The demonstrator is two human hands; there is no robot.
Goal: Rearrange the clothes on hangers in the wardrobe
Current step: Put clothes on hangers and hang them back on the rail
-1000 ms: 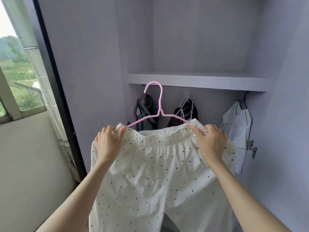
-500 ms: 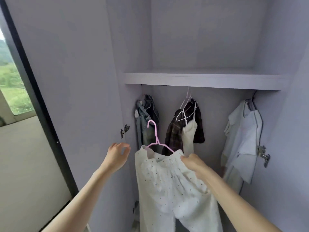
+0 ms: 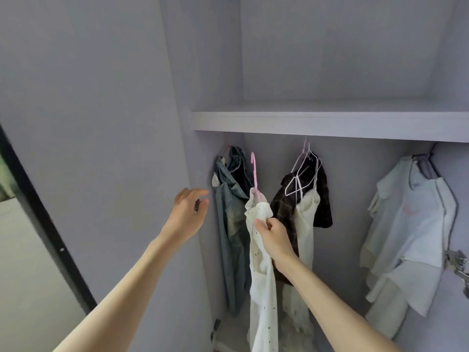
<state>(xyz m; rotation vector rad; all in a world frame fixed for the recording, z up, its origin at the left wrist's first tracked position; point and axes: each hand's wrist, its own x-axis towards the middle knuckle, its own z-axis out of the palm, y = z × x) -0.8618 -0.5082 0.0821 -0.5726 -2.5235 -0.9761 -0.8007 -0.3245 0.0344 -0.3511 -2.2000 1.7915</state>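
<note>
Lilac wardrobe [image 3: 330, 59], door open at left, seen from in front; a shelf [image 3: 330, 124] spans it above the hanging space. Nearest, two bare forearms reach in. Right hand [image 3: 275, 241]: fingers [image 3: 261, 224] curled and clamped on the waistband of the dotted white trousers [image 3: 261, 288], which hang from a pink hanger [image 3: 255, 179] held upright, its hook raised below the shelf and not on any rail that can be seen. The trouser legs drop straight down out of view. Left hand [image 3: 189, 212]: held free beside the wardrobe's left wall, fingers spread and loosely bent, gripping nothing; a small metal hinge [image 3: 196, 205] shows at the hand. Behind the trousers, jeans [image 3: 232, 224] hang at the far left. To their right a dark plaid garment [image 3: 322, 199] and a cream slip dress [image 3: 305, 224] hang together, with white wire hangers [image 3: 302, 174] over them. Well apart, at the far right, pale shirts [image 3: 411, 224] hang against the side wall, just beside another hinge [image 3: 458, 262].
</note>
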